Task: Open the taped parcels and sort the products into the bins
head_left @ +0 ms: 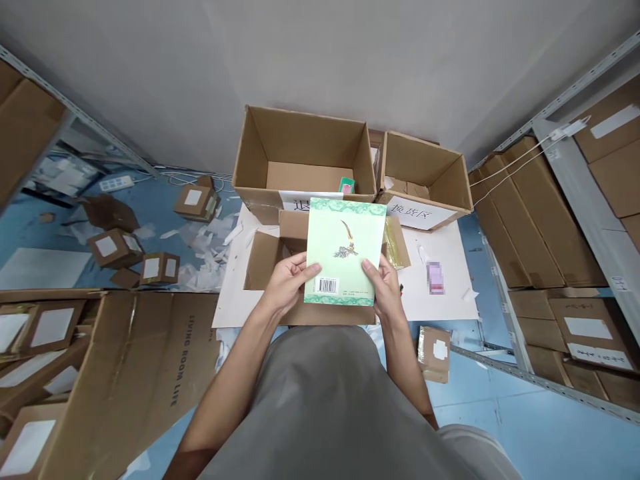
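A pale green book (340, 253) with darker green bands, a small drawing and a barcode is held up in front of me. My left hand (289, 285) grips its left edge, thumb on the cover. On the opposite edge my right hand (387, 283) is closed the same way. Behind and below the book sits an open cardboard carton (263, 260), partly hidden by it. Two larger open boxes stand beyond: a left box (306, 133) with a small green and pink item (347, 185) inside, and a right box (425, 150). Both carry handwritten white labels.
A white table (440, 247) bears a pixelated pinkish item (435, 277). Shelving with cartons (555, 220) lines the right side. Small boxes (160, 268) and paper scraps lie on the blue floor at left, near a big carton (150, 347) of parcels. Another box (434, 353) lies below right.
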### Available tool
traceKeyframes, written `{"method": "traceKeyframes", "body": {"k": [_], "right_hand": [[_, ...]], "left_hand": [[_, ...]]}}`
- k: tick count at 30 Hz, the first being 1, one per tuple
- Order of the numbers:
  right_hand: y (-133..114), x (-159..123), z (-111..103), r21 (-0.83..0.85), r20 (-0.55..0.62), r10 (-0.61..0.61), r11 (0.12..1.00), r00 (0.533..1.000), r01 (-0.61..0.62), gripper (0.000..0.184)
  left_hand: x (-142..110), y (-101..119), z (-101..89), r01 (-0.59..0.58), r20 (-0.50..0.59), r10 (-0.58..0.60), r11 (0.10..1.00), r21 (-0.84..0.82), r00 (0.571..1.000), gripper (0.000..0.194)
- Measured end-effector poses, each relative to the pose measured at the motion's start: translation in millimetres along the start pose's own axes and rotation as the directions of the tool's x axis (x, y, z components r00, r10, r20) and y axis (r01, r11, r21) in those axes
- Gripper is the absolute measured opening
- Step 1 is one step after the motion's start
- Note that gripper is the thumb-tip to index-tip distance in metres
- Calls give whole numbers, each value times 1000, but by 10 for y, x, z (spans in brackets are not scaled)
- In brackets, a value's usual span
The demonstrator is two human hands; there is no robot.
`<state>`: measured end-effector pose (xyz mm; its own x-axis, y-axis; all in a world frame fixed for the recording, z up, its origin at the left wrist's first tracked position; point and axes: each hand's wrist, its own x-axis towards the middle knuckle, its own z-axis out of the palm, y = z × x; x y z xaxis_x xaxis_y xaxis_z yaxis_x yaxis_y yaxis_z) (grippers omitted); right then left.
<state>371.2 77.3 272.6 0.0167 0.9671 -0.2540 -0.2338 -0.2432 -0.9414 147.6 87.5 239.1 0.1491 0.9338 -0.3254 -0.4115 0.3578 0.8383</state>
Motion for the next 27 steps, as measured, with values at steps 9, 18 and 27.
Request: {"method": "traceKeyframes", "body": {"k": [9, 18, 27], "right_hand": [[82, 93, -120, -311, 46, -196, 929, 980, 200, 92], [46, 35, -186, -461, 56, -315, 833, 948, 304, 91], [-182, 367, -607, 95, -39, -16, 995, 999, 19, 62]], "left_hand": [[-52, 4, 279, -147, -209, 165, 984, 100, 964, 81], [-240, -253, 988, -395, -25, 483, 743, 540, 875, 49], [214, -9, 802, -241, -178, 355, 854, 461, 918, 89]]}}
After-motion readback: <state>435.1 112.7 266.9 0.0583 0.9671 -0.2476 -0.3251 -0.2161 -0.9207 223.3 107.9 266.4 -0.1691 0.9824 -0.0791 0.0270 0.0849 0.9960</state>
